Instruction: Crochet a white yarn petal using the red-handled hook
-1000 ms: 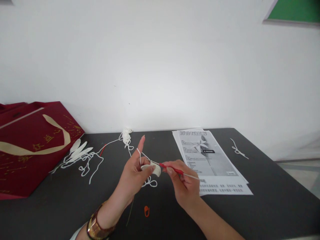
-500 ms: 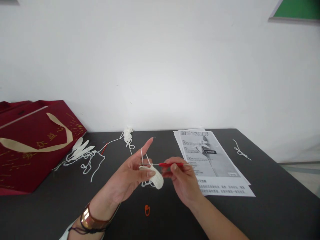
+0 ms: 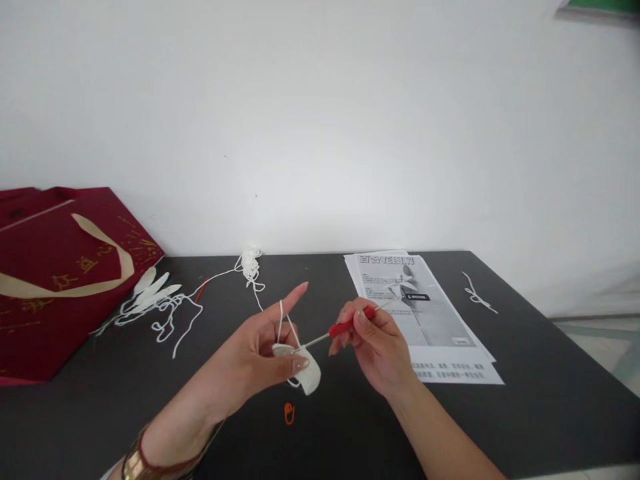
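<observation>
My left hand (image 3: 265,350) pinches a white crochet piece (image 3: 309,375) between thumb and fingers. White yarn (image 3: 281,320) loops over its raised index finger and runs down to the piece. My right hand (image 3: 376,343) is closed around the red grip of a crochet hook (image 3: 342,327). The hook slants down to the left, and its tip meets the upper edge of the crochet piece; whether it passes through a stitch is too small to tell. An orange stitch marker (image 3: 289,413) lies on the black table just below the piece.
Left of my hands lie white crocheted petals (image 3: 153,291) with loose yarn tails, against a dark red gift bag (image 3: 80,287). A yarn bundle (image 3: 251,259) sits by the wall. Printed sheets (image 3: 440,327) and a short knotted yarn (image 3: 479,297) lie to the right.
The hook has swung from level to slanted, its right end now higher and its tip lower. The crochet piece has dropped slightly with my left hand. The whole view has shifted a little.
</observation>
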Demonstrator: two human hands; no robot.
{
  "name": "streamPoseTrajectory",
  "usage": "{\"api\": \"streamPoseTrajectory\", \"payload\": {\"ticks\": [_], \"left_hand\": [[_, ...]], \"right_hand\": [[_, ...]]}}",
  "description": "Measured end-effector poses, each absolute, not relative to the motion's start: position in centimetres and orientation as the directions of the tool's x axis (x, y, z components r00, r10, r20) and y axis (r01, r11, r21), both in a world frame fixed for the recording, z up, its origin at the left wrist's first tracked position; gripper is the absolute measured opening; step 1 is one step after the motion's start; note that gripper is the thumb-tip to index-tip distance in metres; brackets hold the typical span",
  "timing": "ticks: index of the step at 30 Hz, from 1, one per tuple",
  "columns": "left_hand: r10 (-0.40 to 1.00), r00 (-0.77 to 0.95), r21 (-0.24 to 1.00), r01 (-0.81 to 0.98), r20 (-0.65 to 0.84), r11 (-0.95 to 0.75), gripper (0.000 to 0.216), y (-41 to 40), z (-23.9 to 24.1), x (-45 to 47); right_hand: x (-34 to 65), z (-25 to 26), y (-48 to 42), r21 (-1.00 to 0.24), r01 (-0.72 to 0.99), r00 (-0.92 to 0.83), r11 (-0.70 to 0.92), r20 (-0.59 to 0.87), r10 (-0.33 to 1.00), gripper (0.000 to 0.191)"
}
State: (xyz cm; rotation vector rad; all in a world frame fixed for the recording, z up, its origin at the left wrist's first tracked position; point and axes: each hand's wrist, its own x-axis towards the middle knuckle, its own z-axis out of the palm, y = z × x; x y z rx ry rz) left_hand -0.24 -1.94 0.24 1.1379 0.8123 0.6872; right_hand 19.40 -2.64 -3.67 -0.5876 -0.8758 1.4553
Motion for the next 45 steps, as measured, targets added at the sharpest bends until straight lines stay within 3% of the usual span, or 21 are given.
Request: {"api": "streamPoseTrajectory", "payload": {"ticks": [16,22,26,30,34,36,40,45], "left_hand": [[0.854,0.485,0.981,0.05,-0.186,0.185,0.087,-1.9,0.2,-0.3],[0.894,0.419,0.987,0.082,-0.16,0.138,0.087,-2.0,-0.1,0.1],[0.931,0.35,0.988,0.143,-0.104,0.057,0.086,-1.7,-0.6,0.4],[0.971,0.235,0.982,0.189,-0.05,0.005,0.084,-1.3,-1.1,0.7],[0.996,0.091,0.991,0.131,0.016,-0.028,0.08,-1.7,-1.5,1.7],[0.998,0.027,0.995,0.074,0.065,-0.067,0.079,-2.0,-1.8,2.3],[0.998,-0.002,0.984,-0.168,0.059,-0.058,0.08,-2.3,-2.0,3.1],[0.99,0.124,0.923,-0.371,-0.065,0.107,0.095,-1.8,-1.4,2.4]], "right_hand": [[20.8,-3.3,-3.3,-0.856,-0.346,-0.087,0.385,0.437,0.895,0.016],[20.9,-3.1,-3.9,-0.842,-0.126,-0.104,0.525,0.538,0.837,0.014],[20.5,-2.7,-4.3,-0.708,0.108,-0.174,0.697,0.677,0.715,0.015],[19.7,-2.7,-4.7,-0.46,0.246,-0.269,0.853,0.813,0.516,0.024],[19.3,-3.9,-4.5,-0.207,0.354,-0.411,0.912,0.841,0.351,0.032],[19.4,-4.4,-4.3,-0.169,0.369,-0.435,0.914,0.838,0.33,0.034],[19.6,-4.5,-3.9,-0.224,0.372,-0.404,0.901,0.834,0.374,0.038],[19.7,-4.0,-3.7,-0.325,0.322,-0.304,0.889,0.854,0.422,0.04]]}}
